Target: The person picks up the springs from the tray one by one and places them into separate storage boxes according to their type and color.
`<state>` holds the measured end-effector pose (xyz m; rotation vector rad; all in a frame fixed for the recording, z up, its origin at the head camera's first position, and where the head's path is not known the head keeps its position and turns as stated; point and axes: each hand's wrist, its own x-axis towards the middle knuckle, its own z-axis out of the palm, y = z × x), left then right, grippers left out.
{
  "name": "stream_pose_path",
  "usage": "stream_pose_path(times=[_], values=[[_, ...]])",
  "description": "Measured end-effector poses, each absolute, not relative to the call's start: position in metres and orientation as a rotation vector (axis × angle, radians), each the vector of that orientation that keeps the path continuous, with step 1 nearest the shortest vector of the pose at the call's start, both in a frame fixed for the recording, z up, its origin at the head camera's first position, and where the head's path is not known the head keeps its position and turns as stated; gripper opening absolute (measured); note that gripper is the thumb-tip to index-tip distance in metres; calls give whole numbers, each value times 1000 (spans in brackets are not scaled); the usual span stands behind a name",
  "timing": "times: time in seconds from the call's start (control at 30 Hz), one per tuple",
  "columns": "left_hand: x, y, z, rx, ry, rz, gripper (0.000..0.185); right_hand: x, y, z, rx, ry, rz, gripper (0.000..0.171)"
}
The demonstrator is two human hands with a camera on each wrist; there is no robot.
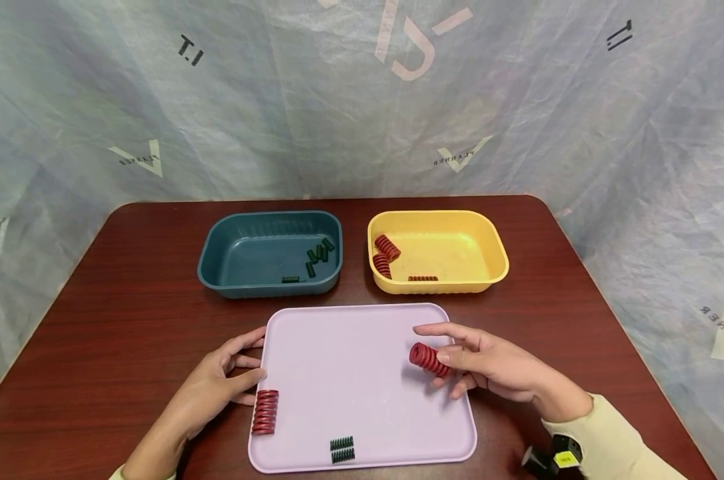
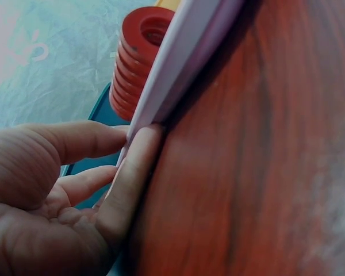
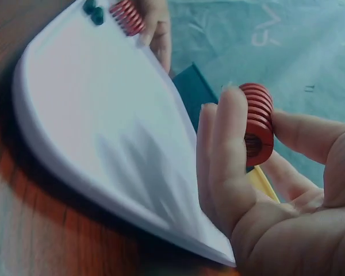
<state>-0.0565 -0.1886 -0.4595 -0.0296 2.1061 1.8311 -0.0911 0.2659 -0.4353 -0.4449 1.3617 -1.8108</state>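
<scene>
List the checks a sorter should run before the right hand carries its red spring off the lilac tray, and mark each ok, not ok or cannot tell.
1. Right hand pinches the red spring between thumb and fingers: ok.
2. Held spring is lifted off the lilac tray: cannot tell.
3. Left hand steadies the tray's left edge: ok.
4. Yellow bin, already holding red springs, has free floor: ok.
5. Path from hand to yellow bin is free of obstacles: ok.
6. Tray is emptied: not ok; another red spring and two green springs remain.
</scene>
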Motion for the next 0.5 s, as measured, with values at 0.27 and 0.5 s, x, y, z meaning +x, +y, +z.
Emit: stream_pose_path(times=[0.27, 0.5], values=[[-56, -189, -461, -21, 2110, 1834, 69, -103, 270, -427, -444, 1295, -1864, 52], [-56, -189, -461, -20, 2112, 1838, 69, -119, 275, -414, -471, 1352, -1860, 52]])
